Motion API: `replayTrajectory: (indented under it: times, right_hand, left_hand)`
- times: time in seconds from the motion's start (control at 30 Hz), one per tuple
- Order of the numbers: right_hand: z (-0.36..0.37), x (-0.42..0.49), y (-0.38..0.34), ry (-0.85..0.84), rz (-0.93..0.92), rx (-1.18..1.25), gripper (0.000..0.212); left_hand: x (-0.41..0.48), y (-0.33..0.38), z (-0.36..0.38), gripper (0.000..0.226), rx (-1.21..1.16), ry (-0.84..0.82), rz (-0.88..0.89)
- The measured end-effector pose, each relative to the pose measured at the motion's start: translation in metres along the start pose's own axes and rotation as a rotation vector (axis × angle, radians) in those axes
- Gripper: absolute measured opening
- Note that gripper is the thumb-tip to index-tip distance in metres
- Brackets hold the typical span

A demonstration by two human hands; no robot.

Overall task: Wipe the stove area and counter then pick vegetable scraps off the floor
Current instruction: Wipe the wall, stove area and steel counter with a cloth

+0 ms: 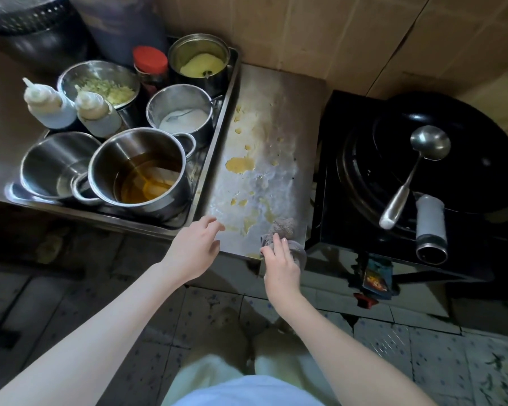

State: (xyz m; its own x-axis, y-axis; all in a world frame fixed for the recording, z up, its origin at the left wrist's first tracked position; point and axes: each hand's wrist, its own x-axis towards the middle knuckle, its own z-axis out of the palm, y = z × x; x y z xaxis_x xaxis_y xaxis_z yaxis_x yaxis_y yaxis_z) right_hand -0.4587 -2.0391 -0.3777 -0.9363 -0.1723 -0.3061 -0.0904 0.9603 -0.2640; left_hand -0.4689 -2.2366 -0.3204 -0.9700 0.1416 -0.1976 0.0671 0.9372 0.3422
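**Cloth at the near edge, spills waiting up the counter**

The right hand (280,268) is down at the near edge of the steel counter (279,127). Its fingers are curled over a bunched grey cloth (282,227), thumb tucked at the lip. The left hand (194,250) is relaxed, fingers spread and holding nothing, over the near left corner just beside the tray (217,136) of pots. Whether it touches the steel, I cannot tell. The two hands are apart, with the cloth on the side nearer the black stove (332,171) to the right.

Yellow spills (240,164) dot the strip from near end to far, the biggest blob about midway on the left. I'd judge the counter wipe barely begun.

To do it well:

- Open the cloth out so more of it meets the metal.
- Press, then draw long strokes from the far wall towards the near edge, so the mess gathers in one place rather than smearing.
- Catch it in a fold at the lip, or it drops onto the floor (423,347).
- Keep strokes off the tray rim, because the oil pot (141,168) sits close on that side.

The stove, with the wok (481,159) and ladle (430,146) on it, looks yet to be wiped. As for scraps on the tiles, it's too dim to pick any out.
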Motion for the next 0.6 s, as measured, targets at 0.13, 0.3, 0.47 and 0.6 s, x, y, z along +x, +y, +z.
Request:
replayTrajectory:
  times: [0.13,0.3,0.47,0.6]
  right_hand:
    - [-0.001,0.002,-0.006,0.01,-0.029,-0.004,0.05]
    - [-0.002,0.004,-0.013,0.053,-0.072,0.038,0.042]
    - [-0.006,0.009,-0.035,0.083,-0.185,-0.001,0.038]
    - [-0.005,0.023,-0.055,0.056,-0.269,-0.009,0.035]
  left_hand:
    - [-0.002,-0.004,-0.001,0.03,-0.026,0.023,-0.025]
    - [-0.003,-0.008,-0.003,0.031,-0.037,0.042,-0.048]
    - [-0.005,-0.01,-0.004,0.03,-0.035,0.054,-0.066]
    - [-0.007,-0.014,-0.005,0.031,-0.038,0.064,-0.084]
